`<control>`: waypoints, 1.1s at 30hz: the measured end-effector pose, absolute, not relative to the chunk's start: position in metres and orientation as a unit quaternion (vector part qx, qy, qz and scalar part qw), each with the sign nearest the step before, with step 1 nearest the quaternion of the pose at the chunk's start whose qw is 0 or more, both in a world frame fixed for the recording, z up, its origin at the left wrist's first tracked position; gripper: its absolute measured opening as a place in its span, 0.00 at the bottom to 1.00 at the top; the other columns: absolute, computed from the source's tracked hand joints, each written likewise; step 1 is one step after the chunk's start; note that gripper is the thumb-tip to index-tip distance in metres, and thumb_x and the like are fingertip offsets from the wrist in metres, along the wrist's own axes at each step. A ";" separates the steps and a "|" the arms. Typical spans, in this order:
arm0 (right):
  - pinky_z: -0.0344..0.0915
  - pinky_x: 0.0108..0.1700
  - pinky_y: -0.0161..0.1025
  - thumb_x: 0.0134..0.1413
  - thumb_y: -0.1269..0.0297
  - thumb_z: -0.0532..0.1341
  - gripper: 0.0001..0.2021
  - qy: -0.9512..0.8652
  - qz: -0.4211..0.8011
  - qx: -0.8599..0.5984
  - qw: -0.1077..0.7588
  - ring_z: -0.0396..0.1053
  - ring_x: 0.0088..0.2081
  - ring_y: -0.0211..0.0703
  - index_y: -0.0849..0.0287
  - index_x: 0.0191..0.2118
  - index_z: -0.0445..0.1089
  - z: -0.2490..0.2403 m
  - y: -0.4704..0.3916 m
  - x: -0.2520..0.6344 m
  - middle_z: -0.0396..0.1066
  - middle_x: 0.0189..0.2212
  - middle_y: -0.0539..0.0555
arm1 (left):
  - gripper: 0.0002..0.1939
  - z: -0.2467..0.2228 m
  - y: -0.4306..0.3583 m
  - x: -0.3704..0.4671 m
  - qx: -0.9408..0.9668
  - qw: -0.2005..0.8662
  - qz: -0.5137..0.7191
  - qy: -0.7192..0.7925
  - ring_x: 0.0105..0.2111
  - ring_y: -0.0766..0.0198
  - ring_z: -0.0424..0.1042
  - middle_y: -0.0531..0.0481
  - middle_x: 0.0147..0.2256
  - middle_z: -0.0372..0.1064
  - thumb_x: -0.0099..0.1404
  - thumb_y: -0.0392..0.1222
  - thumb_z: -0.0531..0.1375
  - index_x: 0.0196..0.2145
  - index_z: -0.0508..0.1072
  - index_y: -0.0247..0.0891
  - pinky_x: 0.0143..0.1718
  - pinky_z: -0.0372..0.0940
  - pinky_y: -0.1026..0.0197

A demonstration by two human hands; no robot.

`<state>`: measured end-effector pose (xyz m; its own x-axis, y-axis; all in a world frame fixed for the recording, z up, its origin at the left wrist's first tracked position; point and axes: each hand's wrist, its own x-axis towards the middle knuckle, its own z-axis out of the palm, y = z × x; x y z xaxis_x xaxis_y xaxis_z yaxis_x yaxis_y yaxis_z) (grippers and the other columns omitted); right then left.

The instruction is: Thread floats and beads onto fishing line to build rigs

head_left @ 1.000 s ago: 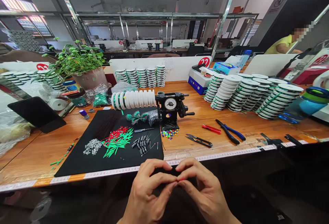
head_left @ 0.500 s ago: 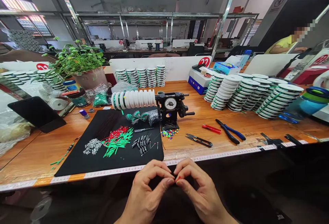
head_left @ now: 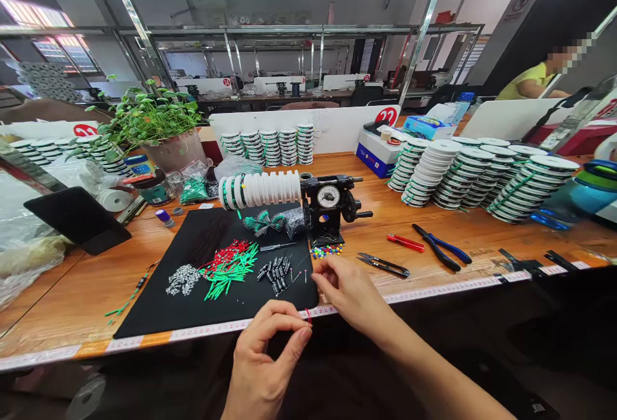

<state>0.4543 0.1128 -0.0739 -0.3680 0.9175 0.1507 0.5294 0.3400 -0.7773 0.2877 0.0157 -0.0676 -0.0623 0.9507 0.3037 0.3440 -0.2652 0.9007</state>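
Observation:
Just in front of the table edge, my left hand [head_left: 270, 352] is closed, with thumb and forefinger pinching a small red thread [head_left: 308, 315] that stands up from the fingertips. My right hand [head_left: 344, 286] reaches over the right edge of the black mat [head_left: 154, 307], its fingertips pressed together. Whatever lies between them is too small to make out. Close by are several pins [head_left: 297, 277], black cylindrical pieces [head_left: 274, 273] and a heap of coloured beads [head_left: 328, 251]. Farther left lie green tubes [head_left: 231, 272], red thread pieces [head_left: 224, 256] and small silver metal parts [head_left: 183, 279].
A hand-cranked winder [head_left: 328, 205] carries a row of white spools [head_left: 260, 189]. To its right lie thread snips [head_left: 383, 264], a red tool [head_left: 405, 243] and pliers [head_left: 441, 246]. Stacked spools [head_left: 463, 176] stand behind. A tape measure [head_left: 207, 330] runs along the table edge.
My hands were together at the fingertips with the red thread between them. The right hand has moved up and forward to the mat's edge; the left still pinches the thread.

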 end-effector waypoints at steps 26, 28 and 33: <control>0.74 0.34 0.36 0.45 0.52 0.75 0.18 -0.523 0.618 -0.347 0.472 0.77 0.29 0.41 0.61 0.36 0.78 -0.057 0.105 0.428 0.79 0.28 0.54 | 0.08 -0.064 0.031 0.267 0.570 0.320 0.547 0.523 0.36 0.63 0.72 0.51 0.34 0.71 0.68 0.41 0.63 0.30 0.75 0.40 0.39 0.66 0.64; 0.71 0.30 0.33 0.42 0.54 0.77 0.15 -0.493 0.653 -0.328 0.472 0.74 0.26 0.38 0.60 0.31 0.79 -0.051 0.101 0.425 0.78 0.24 0.52 | 0.08 -0.063 0.033 0.267 0.568 0.331 0.551 0.514 0.36 0.63 0.72 0.51 0.34 0.71 0.68 0.41 0.63 0.30 0.75 0.40 0.40 0.66 0.64; 0.69 0.30 0.32 0.39 0.56 0.78 0.15 -0.493 0.645 -0.332 0.480 0.72 0.25 0.37 0.59 0.28 0.79 -0.041 0.099 0.421 0.76 0.23 0.50 | 0.08 -0.061 0.038 0.267 0.567 0.331 0.562 0.503 0.36 0.63 0.72 0.52 0.33 0.71 0.68 0.41 0.63 0.30 0.76 0.41 0.39 0.65 0.65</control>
<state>0.4208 0.0989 -0.0409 -0.3192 0.9466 0.0459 -0.2924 -0.0523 -0.9549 0.2666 0.0377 -0.0615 -0.1364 0.9428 0.3040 0.1982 -0.2747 0.9409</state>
